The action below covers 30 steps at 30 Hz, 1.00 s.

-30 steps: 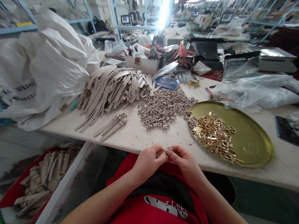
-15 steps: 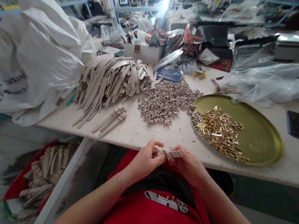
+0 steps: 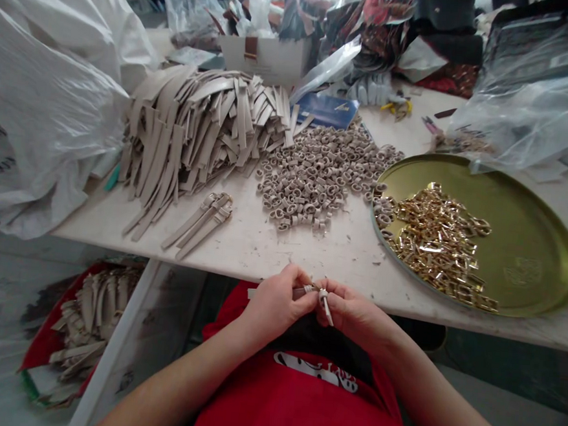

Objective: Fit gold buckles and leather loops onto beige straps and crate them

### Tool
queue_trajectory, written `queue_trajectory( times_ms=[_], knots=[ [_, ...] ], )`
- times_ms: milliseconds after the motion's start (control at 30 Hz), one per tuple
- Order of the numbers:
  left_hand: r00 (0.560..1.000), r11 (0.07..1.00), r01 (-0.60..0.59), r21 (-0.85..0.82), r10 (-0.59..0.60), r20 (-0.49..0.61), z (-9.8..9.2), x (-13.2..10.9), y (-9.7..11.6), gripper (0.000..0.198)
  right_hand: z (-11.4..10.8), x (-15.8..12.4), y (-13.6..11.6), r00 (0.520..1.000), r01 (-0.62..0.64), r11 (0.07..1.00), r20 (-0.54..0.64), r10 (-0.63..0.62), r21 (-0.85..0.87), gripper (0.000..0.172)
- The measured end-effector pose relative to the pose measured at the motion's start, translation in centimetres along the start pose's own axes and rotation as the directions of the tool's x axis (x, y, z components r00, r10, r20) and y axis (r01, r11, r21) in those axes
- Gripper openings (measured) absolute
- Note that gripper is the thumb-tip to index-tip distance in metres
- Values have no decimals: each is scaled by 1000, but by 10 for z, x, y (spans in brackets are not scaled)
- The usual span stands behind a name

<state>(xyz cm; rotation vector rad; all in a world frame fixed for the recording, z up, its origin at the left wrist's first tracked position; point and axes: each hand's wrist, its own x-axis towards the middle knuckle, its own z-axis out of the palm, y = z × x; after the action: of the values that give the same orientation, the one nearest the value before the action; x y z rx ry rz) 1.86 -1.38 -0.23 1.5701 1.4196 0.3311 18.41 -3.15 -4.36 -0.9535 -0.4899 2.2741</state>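
I count two hands: the left hand (image 3: pixel 277 305) and right hand (image 3: pixel 354 316) close their fingers on one beige strap (image 3: pixel 326 308), held between them just below the table edge (image 3: pixel 347 283).

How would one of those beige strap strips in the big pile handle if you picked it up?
The beige strap strips are probably fairly flexible, since many lie curved and bent over one another in the pile. They look light for their length, being thin, narrow bands. Being flat, they seem unlikely to roll, though loose ones on the heap's edge might slide off.
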Motion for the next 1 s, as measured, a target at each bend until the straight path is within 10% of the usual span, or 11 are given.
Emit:
queue_trajectory(
  times_ms=[267, 500, 700, 1000],
  knots=[
    [1000, 998, 4, -62, -2, 29, 10, -3, -9, 29, 0, -5, 3, 997, -45, 999, 60, 46, -11, 33],
    [989, 946, 26, -322, 24, 148, 1, -20, -5, 23, 13, -16, 11, 969, 184, 960, -125, -213, -212, 32],
    [982, 872, 61, -486, 34, 185, 5, -34, -8, 22, 19, -24, 24, 750, 334, 686, -258, -609, -646, 25],
    [975, 862, 66, -502, 51, 215, 12, -44, -11, 24, 21, -36, 33, 750, 135, 237, -56, -659, -962, 10]
  ],
)
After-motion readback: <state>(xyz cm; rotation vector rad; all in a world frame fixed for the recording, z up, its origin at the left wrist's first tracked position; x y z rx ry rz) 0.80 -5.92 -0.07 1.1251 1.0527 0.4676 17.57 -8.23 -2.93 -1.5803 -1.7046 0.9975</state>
